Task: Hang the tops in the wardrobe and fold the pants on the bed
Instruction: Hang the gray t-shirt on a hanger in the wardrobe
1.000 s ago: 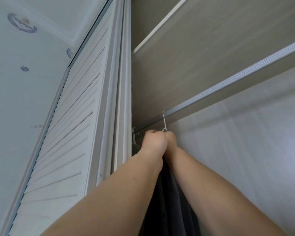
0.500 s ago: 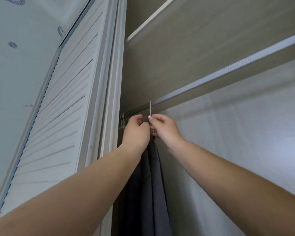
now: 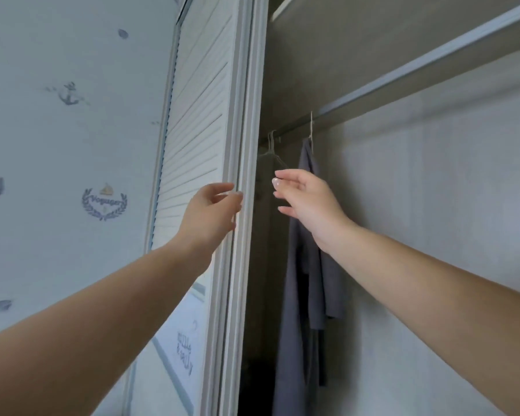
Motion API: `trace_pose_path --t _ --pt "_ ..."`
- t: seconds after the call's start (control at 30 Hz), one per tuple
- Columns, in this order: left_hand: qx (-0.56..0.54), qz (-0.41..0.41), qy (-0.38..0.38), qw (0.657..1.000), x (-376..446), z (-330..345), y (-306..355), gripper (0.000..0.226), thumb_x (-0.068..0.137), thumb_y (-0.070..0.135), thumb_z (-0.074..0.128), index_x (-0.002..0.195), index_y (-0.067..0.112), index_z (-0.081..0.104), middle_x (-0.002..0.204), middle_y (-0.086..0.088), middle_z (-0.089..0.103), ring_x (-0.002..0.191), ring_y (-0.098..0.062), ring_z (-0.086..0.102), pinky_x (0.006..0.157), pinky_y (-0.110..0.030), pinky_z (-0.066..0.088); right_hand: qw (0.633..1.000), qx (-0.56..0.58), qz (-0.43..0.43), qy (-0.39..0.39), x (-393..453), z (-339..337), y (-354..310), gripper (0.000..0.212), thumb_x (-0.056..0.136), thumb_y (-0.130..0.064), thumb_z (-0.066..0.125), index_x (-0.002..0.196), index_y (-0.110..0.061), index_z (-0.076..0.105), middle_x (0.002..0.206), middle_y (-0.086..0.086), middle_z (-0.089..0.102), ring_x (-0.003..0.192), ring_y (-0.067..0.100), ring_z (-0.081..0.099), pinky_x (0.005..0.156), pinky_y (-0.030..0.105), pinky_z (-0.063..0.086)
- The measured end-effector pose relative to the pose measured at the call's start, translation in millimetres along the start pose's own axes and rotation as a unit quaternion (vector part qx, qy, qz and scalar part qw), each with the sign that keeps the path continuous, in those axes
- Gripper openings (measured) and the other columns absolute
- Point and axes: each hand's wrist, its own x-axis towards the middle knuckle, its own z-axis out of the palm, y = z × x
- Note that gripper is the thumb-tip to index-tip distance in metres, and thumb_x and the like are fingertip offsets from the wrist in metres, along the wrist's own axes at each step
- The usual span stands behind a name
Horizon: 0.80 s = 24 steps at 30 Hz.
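Gap btwn door frame (image 3: 246, 145) & grey top (image 3: 300, 265) open; spare hangers (image 3: 272, 145) up top.

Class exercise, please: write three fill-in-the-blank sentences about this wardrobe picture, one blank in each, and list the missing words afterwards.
1. The grey top hangs from the wardrobe ____ by a hanger.
2. Both the left hand and the right hand hold ____.
3. The white slatted door is on the ____ side of the grey top in the picture.

Missing words: rail; nothing; left
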Motion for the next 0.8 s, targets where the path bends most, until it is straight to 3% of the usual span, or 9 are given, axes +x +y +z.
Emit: trace_pose_path --t 0.27,0.4,0.6,0.73,0.8 --pt "0.002 -0.087 0.071 0.994 -106 -110 19 0.021 0.093 0.019 0.059 0.113 0.016 0.059 0.110 -0.005 0.066 0.103 -0.014 0.063 0.092 -0.036 0.052 0.989 0.050 0.021 -0.139 -103 76 -49 0.021 0.092 -0.022 0.059 0.114 -0.025 0.060 0.105 -0.009 0.061 0.102 0.009 0.059 0.087 0.029 0.054" --pt "0.031 -0.115 0.119 0.986 -166 -171 29 0.011 0.092 0.018 0.060 0.103 0.020 0.061 0.105 -0.003 0.067 0.101 -0.014 0.063 0.091 -0.035 0.052 0.973 0.084 0.040 -0.210 -160 121 -73 0.018 0.092 -0.017 0.060 0.108 -0.023 0.061 0.098 -0.007 0.061 0.085 0.003 0.059 0.079 0.024 0.053" --pt "0.110 -0.155 0.197 0.962 -281 -285 54 0.008 0.092 0.018 0.060 0.097 0.024 0.062 0.103 0.000 0.068 0.097 -0.010 0.064 0.085 -0.030 0.054 0.932 0.153 0.051 -0.324 -262 205 -118 0.018 0.092 -0.013 0.059 0.104 -0.026 0.060 0.098 -0.009 0.060 0.084 0.003 0.059 0.082 0.028 0.053" --pt "0.163 -0.198 0.274 0.927 -387 -375 89 0.010 0.092 0.018 0.060 0.101 0.021 0.063 0.098 0.001 0.069 0.089 -0.009 0.065 0.074 -0.023 0.054 0.889 0.204 0.063 -0.404 -344 275 -179 0.020 0.091 -0.012 0.060 0.102 -0.029 0.060 0.099 -0.009 0.061 0.089 0.007 0.061 0.083 0.030 0.053" --pt "0.187 -0.214 0.307 0.908 -439 -417 112 0.009 0.092 0.017 0.060 0.099 0.023 0.064 0.095 0.002 0.069 0.088 -0.010 0.065 0.076 -0.025 0.053 0.867 0.231 0.067 -0.436 -386 308 -214 0.021 0.091 -0.011 0.060 0.098 -0.031 0.061 0.099 -0.008 0.062 0.090 0.009 0.061 0.078 0.024 0.053"
